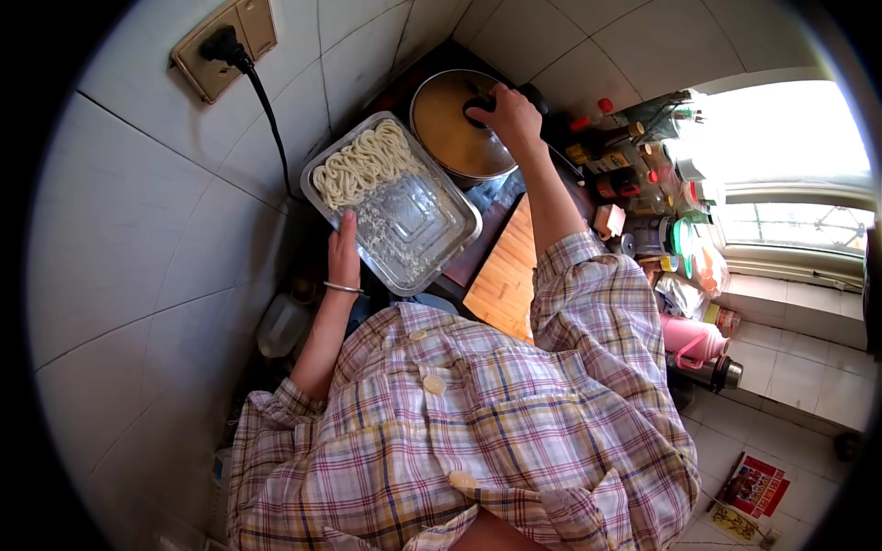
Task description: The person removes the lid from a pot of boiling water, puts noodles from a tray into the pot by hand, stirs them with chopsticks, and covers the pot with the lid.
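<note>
My left hand grips the near left edge of a metal tray, its thumb over the rim. Thick white noodles lie bunched at the tray's far end, and white flour dusts the rest. Beside the tray's far right side is a round pan with a glass lid on it. My right hand is closed on the dark knob of that lid. What is under the lid looks yellowish brown and cannot be made out clearly.
A wooden cutting board lies below my right forearm. Bottles and jars crowd the right side by the window. A pink thermos stands farther down. On the left wall, a black plug and cord hang from a socket.
</note>
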Demonstrator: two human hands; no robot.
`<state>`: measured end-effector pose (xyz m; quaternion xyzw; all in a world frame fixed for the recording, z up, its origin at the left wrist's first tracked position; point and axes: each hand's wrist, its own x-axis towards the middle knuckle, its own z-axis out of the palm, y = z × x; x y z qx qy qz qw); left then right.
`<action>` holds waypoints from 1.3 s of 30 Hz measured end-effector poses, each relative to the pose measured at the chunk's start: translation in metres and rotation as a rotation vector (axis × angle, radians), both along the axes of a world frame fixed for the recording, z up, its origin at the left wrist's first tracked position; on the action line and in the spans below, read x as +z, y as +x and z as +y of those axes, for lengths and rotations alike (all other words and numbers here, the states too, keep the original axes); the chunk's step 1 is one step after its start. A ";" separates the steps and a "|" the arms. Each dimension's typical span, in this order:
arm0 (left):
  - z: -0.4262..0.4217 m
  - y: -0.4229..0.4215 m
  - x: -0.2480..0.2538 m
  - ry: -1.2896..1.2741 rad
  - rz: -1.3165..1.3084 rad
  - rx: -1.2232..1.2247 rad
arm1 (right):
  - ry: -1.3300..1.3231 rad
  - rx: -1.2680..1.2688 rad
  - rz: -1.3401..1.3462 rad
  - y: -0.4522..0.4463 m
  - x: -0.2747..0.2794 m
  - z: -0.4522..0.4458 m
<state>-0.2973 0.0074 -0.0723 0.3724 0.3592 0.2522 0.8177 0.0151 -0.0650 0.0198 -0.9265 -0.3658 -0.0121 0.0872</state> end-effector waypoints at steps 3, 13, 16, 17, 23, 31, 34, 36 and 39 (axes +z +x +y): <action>0.001 0.001 0.001 0.024 -0.010 -0.015 | -0.037 -0.035 -0.027 -0.004 -0.015 0.000; 0.006 0.002 0.004 0.064 -0.007 -0.035 | 0.015 -0.066 0.115 0.023 -0.001 -0.005; 0.007 0.000 0.001 0.086 0.023 -0.050 | 0.074 -0.123 0.204 0.045 0.001 -0.011; 0.004 0.002 0.004 0.082 0.003 -0.014 | 0.063 -0.148 0.220 0.054 0.002 -0.012; 0.004 -0.001 0.005 0.125 0.005 -0.017 | 0.166 -0.189 0.318 0.082 0.000 -0.019; 0.007 -0.001 0.005 0.092 -0.028 -0.009 | 0.337 -0.328 0.528 0.073 0.009 -0.025; 0.008 -0.003 0.002 0.107 -0.043 -0.020 | 0.272 -0.363 0.554 0.069 0.007 -0.021; 0.009 -0.003 0.001 0.119 -0.050 -0.031 | 0.307 -0.376 0.551 0.062 0.010 -0.017; 0.009 -0.004 0.003 0.147 -0.023 -0.043 | 0.230 -0.317 0.528 0.058 0.012 -0.019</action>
